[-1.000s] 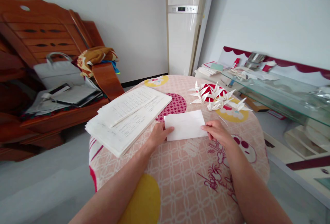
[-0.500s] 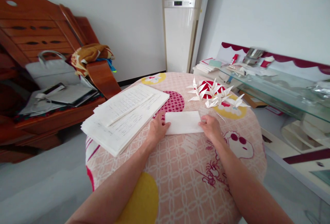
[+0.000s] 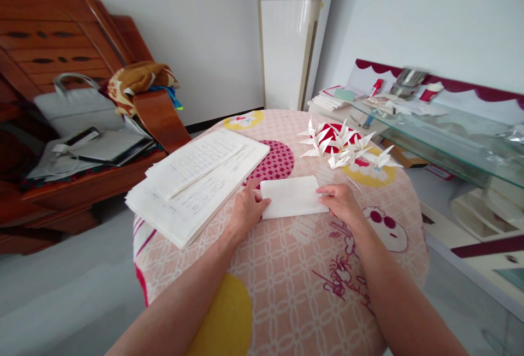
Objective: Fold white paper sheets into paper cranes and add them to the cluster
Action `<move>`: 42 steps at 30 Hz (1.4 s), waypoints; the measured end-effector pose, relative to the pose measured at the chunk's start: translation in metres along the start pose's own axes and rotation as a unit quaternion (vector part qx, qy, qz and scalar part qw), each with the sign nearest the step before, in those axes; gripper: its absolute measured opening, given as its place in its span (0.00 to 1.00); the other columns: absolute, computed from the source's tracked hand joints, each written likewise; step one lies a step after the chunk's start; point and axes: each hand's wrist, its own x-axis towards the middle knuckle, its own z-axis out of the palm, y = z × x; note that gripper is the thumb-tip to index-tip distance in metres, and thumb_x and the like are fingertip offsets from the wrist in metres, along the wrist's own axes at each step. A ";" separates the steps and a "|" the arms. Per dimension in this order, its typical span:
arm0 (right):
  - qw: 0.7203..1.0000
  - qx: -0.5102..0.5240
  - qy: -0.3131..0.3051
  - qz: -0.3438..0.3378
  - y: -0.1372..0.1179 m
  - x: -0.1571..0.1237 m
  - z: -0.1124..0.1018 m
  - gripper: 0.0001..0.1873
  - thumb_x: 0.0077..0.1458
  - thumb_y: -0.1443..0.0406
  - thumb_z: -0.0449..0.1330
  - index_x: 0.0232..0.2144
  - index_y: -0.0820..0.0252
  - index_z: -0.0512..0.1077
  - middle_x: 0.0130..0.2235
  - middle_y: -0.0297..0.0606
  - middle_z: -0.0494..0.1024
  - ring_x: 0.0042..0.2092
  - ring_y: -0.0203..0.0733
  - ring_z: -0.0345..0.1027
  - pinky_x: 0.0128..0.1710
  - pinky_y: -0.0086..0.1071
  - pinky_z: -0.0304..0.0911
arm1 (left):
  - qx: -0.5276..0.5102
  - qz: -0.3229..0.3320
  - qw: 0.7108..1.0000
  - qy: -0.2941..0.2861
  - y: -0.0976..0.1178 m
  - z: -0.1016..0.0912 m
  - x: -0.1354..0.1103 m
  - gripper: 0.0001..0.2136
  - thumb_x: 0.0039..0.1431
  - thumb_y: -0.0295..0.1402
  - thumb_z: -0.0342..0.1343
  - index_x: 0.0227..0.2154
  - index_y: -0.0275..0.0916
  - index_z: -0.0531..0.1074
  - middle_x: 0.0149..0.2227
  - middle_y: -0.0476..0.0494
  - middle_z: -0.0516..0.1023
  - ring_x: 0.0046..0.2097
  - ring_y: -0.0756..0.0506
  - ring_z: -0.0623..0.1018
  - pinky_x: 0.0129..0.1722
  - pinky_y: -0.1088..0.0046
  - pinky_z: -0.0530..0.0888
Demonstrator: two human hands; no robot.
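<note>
A folded sheet of white paper [image 3: 290,197] lies before me on the patterned tablecloth [image 3: 282,268]. At its left edge, my left hand [image 3: 248,206] pinches it, thumb on top and fingers curled beneath or behind. My right hand [image 3: 339,200] grips the right edge, with its fingers over the top of the paper. Beyond the paper to the right stand several folded white paper cranes [image 3: 339,143]. To the left of my left hand is a thick stack of printed sheets [image 3: 196,187].
A wooden bench [image 3: 61,34] with a grey bag [image 3: 82,113] and a brown cloth [image 3: 141,80] is on the left. A tall white air conditioner [image 3: 284,45] stands behind the table. On the right is a glass shelf [image 3: 442,137] holding small items.
My right hand has shifted from the paper's right side edge so that its fingers reach further over the top. My left hand stays at the left edge. The view has tilted slightly.
</note>
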 end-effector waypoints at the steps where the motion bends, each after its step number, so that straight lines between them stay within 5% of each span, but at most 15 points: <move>1: 1.000 -0.006 0.003 0.000 0.000 0.001 0.000 0.20 0.49 0.68 0.61 0.45 0.66 0.81 0.26 0.39 0.81 0.16 0.33 0.63 0.17 0.26 0.57 | 0.008 0.001 1.000 0.003 0.000 0.000 0.001 0.28 0.52 0.27 0.60 0.58 0.36 0.67 0.20 0.57 0.72 0.26 0.49 0.75 0.30 0.75 0.68; 7: 0.998 -0.056 0.019 -0.012 0.003 0.004 0.002 0.19 0.50 0.68 0.62 0.46 0.66 0.81 0.36 0.47 0.84 0.24 0.38 0.72 0.24 0.28 0.67 | 0.033 -0.005 0.999 0.009 0.002 0.000 0.000 0.27 0.51 0.27 0.61 0.57 0.36 0.68 0.21 0.56 0.74 0.28 0.48 0.76 0.32 0.75 0.69; 14: 0.996 -0.077 0.023 -0.039 0.006 0.006 0.004 0.18 0.51 0.68 0.62 0.45 0.64 0.82 0.36 0.45 0.84 0.31 0.44 0.78 0.35 0.33 0.73 | 0.027 -0.021 0.999 0.008 0.005 -0.002 -0.002 0.27 0.52 0.26 0.60 0.56 0.37 0.68 0.21 0.56 0.74 0.28 0.48 0.77 0.31 0.74 0.69; 28: 0.994 -0.092 0.019 -0.053 0.005 0.004 0.003 0.17 0.52 0.66 0.61 0.44 0.63 0.82 0.30 0.42 0.83 0.31 0.45 0.77 0.32 0.32 0.71 | 0.016 -0.033 0.999 -0.010 0.002 -0.003 -0.005 0.30 0.52 0.27 0.60 0.60 0.37 0.65 0.23 0.55 0.75 0.26 0.49 0.76 0.29 0.75 0.69; 42: 0.995 -0.089 0.020 -0.038 0.003 0.004 0.003 0.18 0.52 0.66 0.61 0.45 0.64 0.81 0.35 0.44 0.84 0.31 0.44 0.77 0.31 0.32 0.71 | 0.041 -0.033 0.999 0.000 0.005 -0.004 -0.003 0.28 0.51 0.27 0.61 0.57 0.37 0.68 0.22 0.55 0.75 0.28 0.47 0.76 0.31 0.74 0.69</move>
